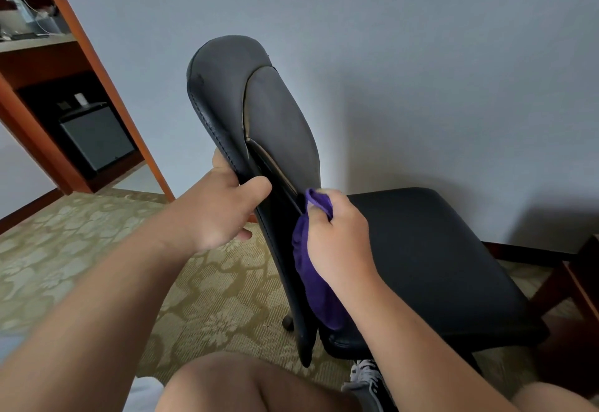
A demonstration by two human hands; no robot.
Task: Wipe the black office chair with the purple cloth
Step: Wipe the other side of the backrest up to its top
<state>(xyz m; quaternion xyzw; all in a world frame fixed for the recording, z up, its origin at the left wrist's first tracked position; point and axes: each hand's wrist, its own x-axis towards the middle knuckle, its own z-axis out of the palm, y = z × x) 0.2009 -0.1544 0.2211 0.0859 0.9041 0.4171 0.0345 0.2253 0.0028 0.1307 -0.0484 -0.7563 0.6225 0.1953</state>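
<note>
1. We record the black office chair (434, 269) at the middle of the view. It stands on a patterned carpet (81, 249), close to a pale wall (421, 55).
2. The backrest (278, 126) rises toward 12 o'clock. The seat (453, 233) spreads toward 3 o'clock.
3. The left hand (223, 210) is clamped on the stitched edge of the backrest at about mid-height. Its thumb lies across one face and its fingers are curled round the other.
4. The right hand (337, 243) sits at 3 o'clock of the left hand, fingers closed tight round the bunched purple cloth (316, 278).
5. The cloth lies against the backrest. A fold shows above the knuckles, and the rest hangs toward 6 o'clock, down to where the backrest meets the seat.
6. One caster (287, 322) shows under the chair, at 6 o'clock of the left hand.
7. At 10 o'clock stands a wooden shelf unit (107, 74) with a dark box (97, 139) in its lower bay. Items on its upper shelf are too small for us to identify.
8. At 6 o'clock we note a bare knee (246, 385) and, just beside it, a laced shoe (368, 379).
</note>
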